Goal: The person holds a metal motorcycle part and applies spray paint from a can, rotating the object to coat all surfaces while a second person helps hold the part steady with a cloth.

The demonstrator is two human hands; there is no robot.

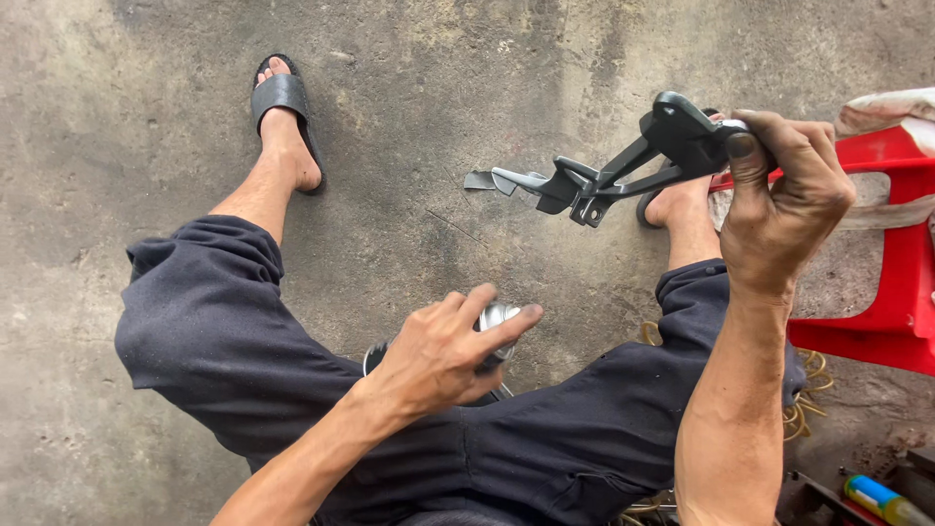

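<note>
Left of the red chair [901,282], the left hand [443,356] curls its fingers around a small shiny metal part [499,318]. The right hand [784,205] grips a black metal bracket [604,175], long and angular, jutting leftward above the concrete floor [409,97].

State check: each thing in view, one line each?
right hand: shut on black metal bracket, held up off the floor
left hand: gripping a small shiny metal part
red plastic stool: standing on the concrete floor, cloth draped over it
black sandal: on the foot
</note>
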